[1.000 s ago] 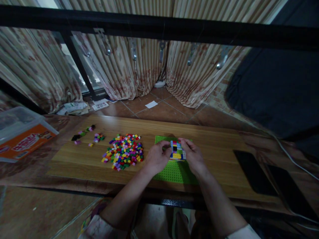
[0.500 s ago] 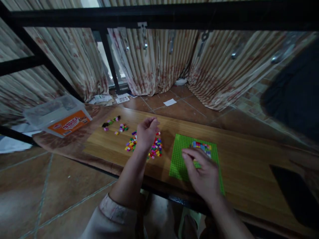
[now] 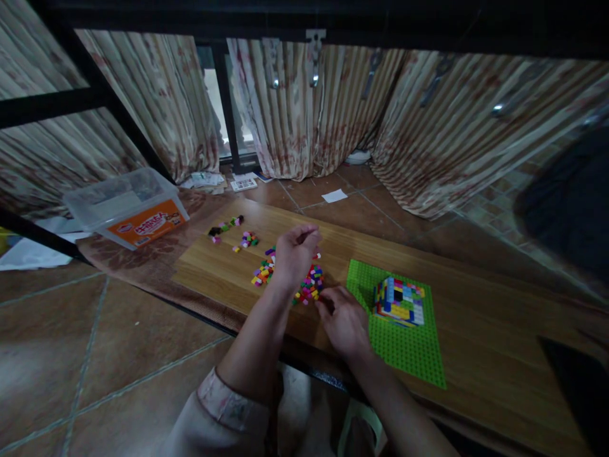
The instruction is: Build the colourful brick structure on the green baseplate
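Observation:
My left hand (image 3: 294,255) hovers over a pile of small coloured bricks (image 3: 308,289) on a wooden board (image 3: 223,270), its fingers curled together in a loose pinch; what it holds, if anything, is hidden. Beside the pile's near right edge, my right hand (image 3: 343,322) rests low on the board with its fingers bent toward the bricks. A green baseplate (image 3: 404,343) lies to the right, and a multicoloured brick block (image 3: 398,301) stands on it, untouched.
A few stray bricks (image 3: 229,227) lie at the board's far left. A clear plastic box with an orange label (image 3: 128,208) sits further left. Dark flat objects (image 3: 578,387) lie at the right. Curtains and a black frame stand behind, with tiled floor below.
Both hands left the brick block. The left went to the pile first, then the right slid left off the baseplate to the pile's edge. The camera swung left.

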